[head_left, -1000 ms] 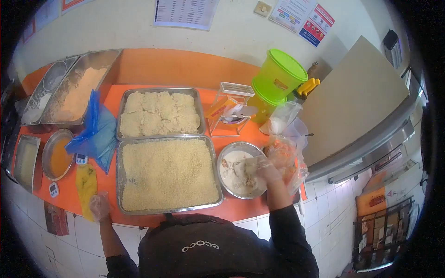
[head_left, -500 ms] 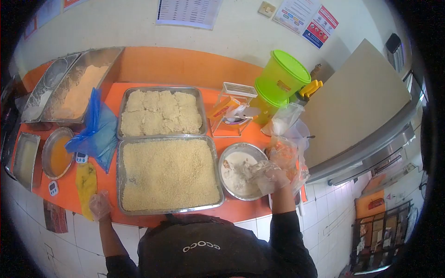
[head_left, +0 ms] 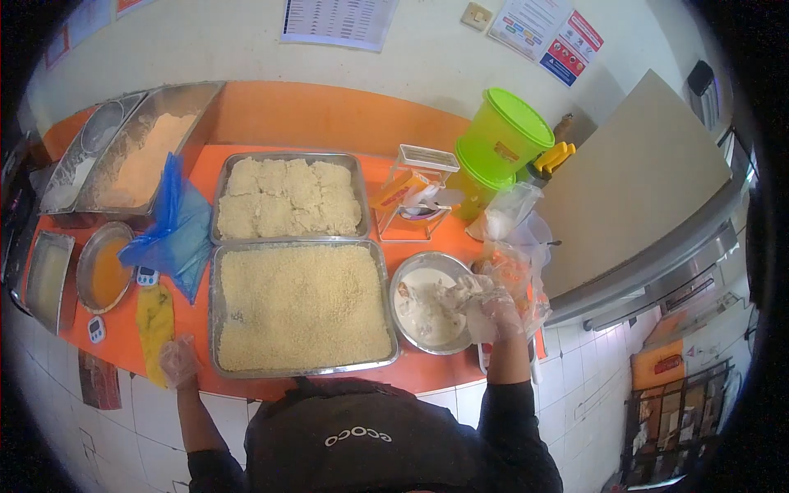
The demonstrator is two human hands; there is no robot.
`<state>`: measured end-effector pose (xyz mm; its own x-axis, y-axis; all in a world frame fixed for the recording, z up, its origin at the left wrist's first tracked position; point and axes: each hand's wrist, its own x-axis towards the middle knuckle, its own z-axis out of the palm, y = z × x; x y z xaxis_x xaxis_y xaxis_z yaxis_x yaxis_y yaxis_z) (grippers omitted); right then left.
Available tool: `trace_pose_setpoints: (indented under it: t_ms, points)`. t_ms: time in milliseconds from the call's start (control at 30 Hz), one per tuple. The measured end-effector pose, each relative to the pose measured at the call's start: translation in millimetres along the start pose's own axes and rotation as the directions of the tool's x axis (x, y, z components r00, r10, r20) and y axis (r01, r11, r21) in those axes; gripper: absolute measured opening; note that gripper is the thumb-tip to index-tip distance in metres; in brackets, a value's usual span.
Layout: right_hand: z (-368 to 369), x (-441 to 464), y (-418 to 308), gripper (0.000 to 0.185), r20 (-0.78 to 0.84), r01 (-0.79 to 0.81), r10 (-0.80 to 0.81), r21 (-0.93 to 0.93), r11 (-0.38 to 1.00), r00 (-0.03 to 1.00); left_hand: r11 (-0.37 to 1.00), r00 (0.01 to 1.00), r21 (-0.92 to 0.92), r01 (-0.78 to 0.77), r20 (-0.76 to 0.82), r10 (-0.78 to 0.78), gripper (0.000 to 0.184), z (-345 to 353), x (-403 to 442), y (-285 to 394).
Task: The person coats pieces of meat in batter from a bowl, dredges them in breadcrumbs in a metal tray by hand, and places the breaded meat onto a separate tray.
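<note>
My right hand [head_left: 491, 311], in a clear plastic glove, is over the right side of a round metal bowl [head_left: 398, 322] of white batter. Batter coats its fingers, and whether they grip anything is hard to make out. Lumpy pieces show in the batter. My left hand [head_left: 179, 362], also gloved, rests on the table's front edge with its fingers loosely spread, beside a yellow cloth [head_left: 154, 329]. Between my hands lies a metal tray of pale crumbs [head_left: 300, 304]. Behind it, another tray holds several crumb-coated pieces [head_left: 288, 197].
Left stand a bowl of orange liquid [head_left: 108, 275], a blue plastic bag [head_left: 187, 234], two small timers [head_left: 96, 329] and deep metal bins of powder [head_left: 152, 160]. A wire rack [head_left: 415, 197], green tubs [head_left: 509, 127] and plastic bags [head_left: 509, 267] are at right, near a large appliance [head_left: 633, 181].
My right hand has risen slightly and drawn back to the right, its batter-coated fingers lifting toward the bowl's right rim. My left hand has stayed in place.
</note>
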<state>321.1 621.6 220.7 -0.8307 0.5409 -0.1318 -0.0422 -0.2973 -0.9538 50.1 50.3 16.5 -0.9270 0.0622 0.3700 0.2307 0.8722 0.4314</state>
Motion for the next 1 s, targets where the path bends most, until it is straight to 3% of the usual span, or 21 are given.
trace_pose_setpoints:
  t_ms: [33, 100, 167, 267, 300, 367, 467, 500, 533, 600, 667, 733, 767, 833, 867, 900, 933, 1000]
  points:
    - [-1.5, -2.4, 0.0, 0.050, 0.019, 0.009, -0.009, 0.001, 1.000, 1.000, 0.998, 0.998, 0.040, 0.039, 0.044, -0.041, 0.014, -7.9, 2.2, 10.0]
    - [-1.0, -6.8, 0.9, 0.054, 0.063, 0.026, -0.026, 0.006, 1.000, 0.998, 0.995, 0.998, 0.100, -0.027, 0.063, 0.021, 0.014, -7.8, 2.1, 4.4]
    - [10.8, -13.0, 5.2, 0.058, -0.021, -0.045, 0.047, 0.056, 0.997, 0.999, 0.962, 0.975, 0.157, -0.223, 0.019, 0.222, 0.012, 8.8, 0.2, -24.6]
    - [40.3, -23.3, 19.5, 0.064, -0.106, -0.168, 0.184, 0.146, 0.975, 0.977, 0.904, 0.988, 0.412, -0.115, -0.046, 0.146, 0.010, 18.6, -4.6, -21.1]
    - [46.5, -25.1, 27.0, 0.066, -0.134, -0.206, 0.231, 0.175, 0.963, 0.964, 0.865, 0.981, 0.474, -0.164, -0.014, 0.194, 0.010, 6.8, -3.9, -9.2]
    - [21.4, -15.2, 54.8, 0.054, 0.056, -0.128, 0.149, -0.278, 0.952, 0.987, 0.773, 0.955, 0.574, -0.272, 0.065, 0.288, 0.011, -14.0, -0.3, 14.1]
    - [5.1, 8.7, 79.3, 0.055, 0.167, 0.061, 0.065, -0.651, 0.757, 0.984, 0.894, 0.941, 0.343, -0.289, -0.069, 0.330, 0.016, -5.1, 1.2, 1.6]
    - [11.6, 13.9, 76.9, 0.055, 0.206, 0.093, 0.051, -0.630, 0.771, 0.977, 0.962, 0.993, 0.246, -0.115, 0.030, 0.111, 0.016, -19.5, 6.3, 17.2]
    - [18.1, 19.2, 74.3, 0.054, 0.244, 0.124, 0.036, -0.607, 0.785, 0.969, 0.983, 0.984, 0.168, 0.077, 0.146, -0.102, 0.018, -44.5, 15.0, 47.4]
    - [68.4, 21.9, 42.0, 0.045, 0.374, 0.122, 0.014, -0.335, 0.934, 0.927, 0.953, 0.963, -0.197, 0.230, 0.191, -0.193, 0.028, -52.9, 17.9, 56.5]
    - [124.8, 20.6, 13.9, 0.038, 0.486, 0.079, -0.052, -0.035, 0.996, 0.873, 0.696, 0.997, -0.718, 0.005, -0.053, -0.062, 0.041, -32.1, 10.0, 35.2]
    - [160.7, 18.4, 21.4, 0.034, 0.516, 0.000, -0.080, 0.152, 0.988, 0.853, 0.743, 0.989, -0.660, 0.114, 0.007, -0.146, 0.052, -35.1, 16.6, 37.7]
    - [177.5, 18.1, 29.5, 0.033, 0.505, -0.041, -0.060, 0.188, 0.981, 0.861, 0.798, 0.983, -0.590, 0.122, -0.038, -0.179, 0.055, -38.3, 19.5, 41.6]
    - [195.0, 22.0, 39.8, 0.035, 0.642, 0.266, -0.085, -0.190, 0.945, 0.762, 0.911, 0.956, -0.394, 0.121, -0.200, -0.214, 0.057, -45.2, 24.2, 52.3]
    - [201.2, 27.5, 44.1, 0.037, 0.767, 0.606, -0.035, -0.478, 0.636, 0.641, 0.958, 0.927, -0.262, 0.114, -0.319, -0.198, 0.056, -48.6, 27.5, 59.7]
    - [204.8, 29.1, 43.5, 0.039, 0.807, 0.717, 0.037, -0.543, 0.436, 0.589, 0.985, 0.887, -0.126, 0.120, -0.433, -0.164, 0.056, -51.6, 31.8, 68.3]
    - [208.8, 30.4, 42.4, 0.040, 0.840, 0.811, 0.109, -0.542, 0.219, 0.531, 0.986, 0.850, -0.103, 0.129, -0.501, -0.163, 0.055, -55.5, 36.0, 73.5]
    - [204.8, 15.9, 29.7, 0.043, 0.856, 0.772, 0.155, -0.513, 0.375, 0.493, 0.970, 0.815, -0.205, 0.130, -0.535, -0.222, 0.053, -65.9, 43.9, 86.9]
